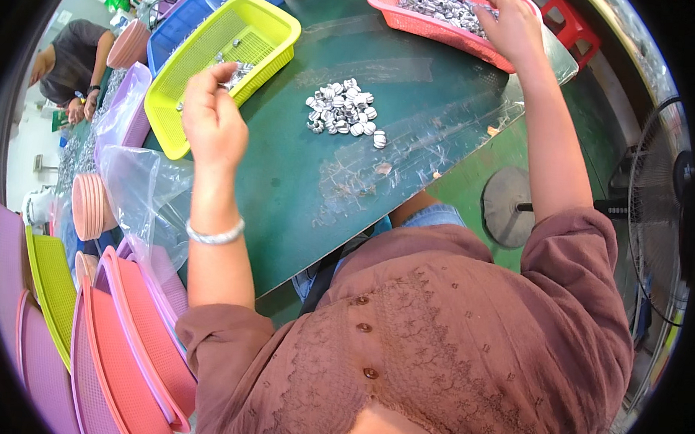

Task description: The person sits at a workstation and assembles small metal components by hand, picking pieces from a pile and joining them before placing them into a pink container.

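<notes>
My left hand (215,124) is over the near side of a yellow-green mesh basket (163,126), its fingers curled. Whatever the curled fingers may hold is hidden. Some small silvery pieces (241,75) lie in the basket just beyond those fingers. At the upper right, my right hand (513,28) reaches over a pink basket (445,43) full of small silver-and-white pieces (439,7), thumb and fingers spread apart. Between the two baskets, a loose pile of striped, rounded silver-and-white pieces (340,109) rests on the green tabletop (287,192).
Blue basket (166,38) stands behind the yellow-green one. Clear plastic bag (146,187) hangs at the table's left edge. Stacked coloured baskets (129,324) fill the lower left. A red stool (572,30) and standing fan (658,205) are at right; another person (77,62) sits far left.
</notes>
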Motion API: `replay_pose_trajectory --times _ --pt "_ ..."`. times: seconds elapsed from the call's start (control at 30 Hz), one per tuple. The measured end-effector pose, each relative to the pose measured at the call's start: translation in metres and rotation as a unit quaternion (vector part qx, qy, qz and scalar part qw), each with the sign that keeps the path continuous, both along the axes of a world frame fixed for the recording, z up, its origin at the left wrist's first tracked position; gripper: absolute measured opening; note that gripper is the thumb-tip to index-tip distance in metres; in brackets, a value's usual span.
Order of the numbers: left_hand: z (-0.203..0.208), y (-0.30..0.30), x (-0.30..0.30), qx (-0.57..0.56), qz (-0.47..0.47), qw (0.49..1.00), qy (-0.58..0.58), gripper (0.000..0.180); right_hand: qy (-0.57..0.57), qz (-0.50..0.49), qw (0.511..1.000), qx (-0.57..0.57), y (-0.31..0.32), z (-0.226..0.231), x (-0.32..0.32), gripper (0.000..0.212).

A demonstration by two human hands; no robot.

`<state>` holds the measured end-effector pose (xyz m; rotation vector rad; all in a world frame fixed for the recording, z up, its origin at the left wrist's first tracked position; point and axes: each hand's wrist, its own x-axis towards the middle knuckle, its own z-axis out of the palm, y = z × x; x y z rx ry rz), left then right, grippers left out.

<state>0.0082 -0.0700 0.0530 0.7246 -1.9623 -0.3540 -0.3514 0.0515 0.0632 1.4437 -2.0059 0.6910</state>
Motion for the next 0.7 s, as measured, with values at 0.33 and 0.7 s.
replay_pose_trajectory --times 0.33,0.7 --pt "-0.006 -0.037 0.021 0.118 0.100 0.960 -0.235 0.024 -0.140 0.389 0.890 0.193 -0.007 -0.050 0.122 0.025" --pt "-0.029 0.060 -0.029 0.270 -0.131 0.954 0.019 0.016 -0.552 0.415 0.706 0.154 -0.008 -0.058 0.120 0.018"
